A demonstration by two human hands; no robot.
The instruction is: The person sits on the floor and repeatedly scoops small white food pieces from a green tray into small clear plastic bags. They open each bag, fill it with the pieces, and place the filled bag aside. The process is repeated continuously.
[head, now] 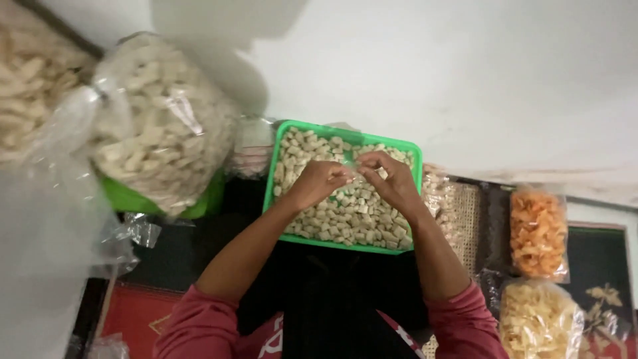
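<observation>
White wall behind, left hand [318, 181] and right hand [393, 178] are pinching a small clear bag [353, 171] over the green tray [271, 174], where loose pieces [345, 216] could be spilling if it slips.

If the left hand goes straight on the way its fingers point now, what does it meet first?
The left hand points toward the right hand, fingertips nearly touching, so it would likely meet that hand first, above the snack pieces in the green tray. Depth is hard to judge.
</observation>
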